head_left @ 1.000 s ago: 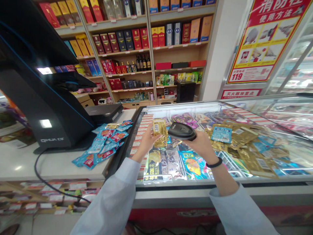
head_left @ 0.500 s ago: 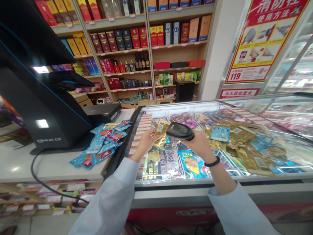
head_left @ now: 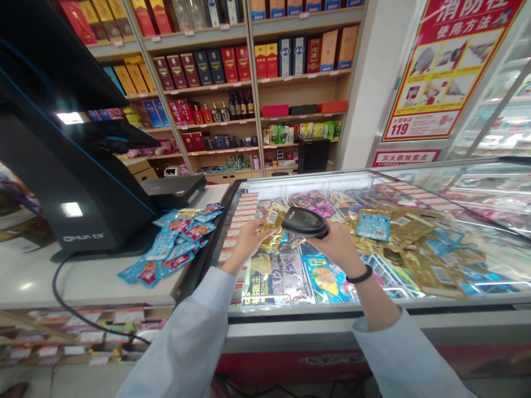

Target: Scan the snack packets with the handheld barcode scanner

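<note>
A gold snack packet point(head_left: 272, 224) with a barcode label is pinched in my left hand point(head_left: 249, 241), over the glass of the freezer. My right hand point(head_left: 338, 246), with a black band at the wrist, grips a black handheld scanner point(head_left: 305, 222). The scanner's head is close beside the packet, on its right. Gold and blue packets point(head_left: 415, 237) lie in a heap on the glass to the right. A pile of blue and red packets point(head_left: 174, 243) rests on the white counter at the left.
A black register stand point(head_left: 91, 193) rises from the white counter point(head_left: 95, 284), with a cable hanging over its front. The freezer point(head_left: 311, 330) spans the centre and right. Shelves of boxes and bottles point(head_left: 213, 85) stand behind.
</note>
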A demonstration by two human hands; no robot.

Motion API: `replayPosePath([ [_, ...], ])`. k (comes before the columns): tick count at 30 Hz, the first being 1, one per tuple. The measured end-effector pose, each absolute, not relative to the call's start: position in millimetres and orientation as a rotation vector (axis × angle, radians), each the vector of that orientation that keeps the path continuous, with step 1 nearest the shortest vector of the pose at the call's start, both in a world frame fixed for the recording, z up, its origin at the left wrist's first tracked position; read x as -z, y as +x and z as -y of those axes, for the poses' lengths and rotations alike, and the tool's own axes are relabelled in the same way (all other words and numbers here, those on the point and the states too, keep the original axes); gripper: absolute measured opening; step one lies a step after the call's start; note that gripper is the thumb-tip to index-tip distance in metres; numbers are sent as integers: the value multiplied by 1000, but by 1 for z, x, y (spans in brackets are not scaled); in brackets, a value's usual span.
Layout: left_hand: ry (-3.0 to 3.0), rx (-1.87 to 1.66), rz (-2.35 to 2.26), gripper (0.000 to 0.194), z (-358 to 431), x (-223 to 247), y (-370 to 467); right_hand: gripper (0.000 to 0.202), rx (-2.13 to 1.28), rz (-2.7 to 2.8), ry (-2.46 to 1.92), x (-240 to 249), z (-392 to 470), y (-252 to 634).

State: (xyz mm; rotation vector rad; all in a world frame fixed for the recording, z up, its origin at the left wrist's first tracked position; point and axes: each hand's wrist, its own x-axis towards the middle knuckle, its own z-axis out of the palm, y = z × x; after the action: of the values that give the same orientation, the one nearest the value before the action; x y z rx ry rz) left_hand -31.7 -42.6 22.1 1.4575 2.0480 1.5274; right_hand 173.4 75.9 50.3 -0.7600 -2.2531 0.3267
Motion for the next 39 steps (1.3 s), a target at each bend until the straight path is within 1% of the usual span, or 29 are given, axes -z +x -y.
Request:
replayPosePath([
  [4,1476,-1470,-2118,26,44,-25,-31,27,-328,2261,-780,-51,-75,174],
  [10,1405,-1513,-2166,26,45,-23,-35,26,-429,2233,-737,-51,-76,175],
  [19,1393,-1506,-2181,27,46,-25,-34,27,-402,2220,-722,-53,-75,175],
  [25,1375,-1497,-2206,26,45,-23,-36,22,-371,2232,-733,-53,-76,175],
  [32,1290,-1537,-2038,36,42,-18,-38,23,-396,2300,-776,-52,-75,172],
  [36,1125,-1625,-1943,47,38,-11,-39,21,-421,2330,-798,-53,-75,170],
  [39,996,-1666,-1806,49,36,-7,-37,21,-425,2347,-828,-55,-75,173],
])
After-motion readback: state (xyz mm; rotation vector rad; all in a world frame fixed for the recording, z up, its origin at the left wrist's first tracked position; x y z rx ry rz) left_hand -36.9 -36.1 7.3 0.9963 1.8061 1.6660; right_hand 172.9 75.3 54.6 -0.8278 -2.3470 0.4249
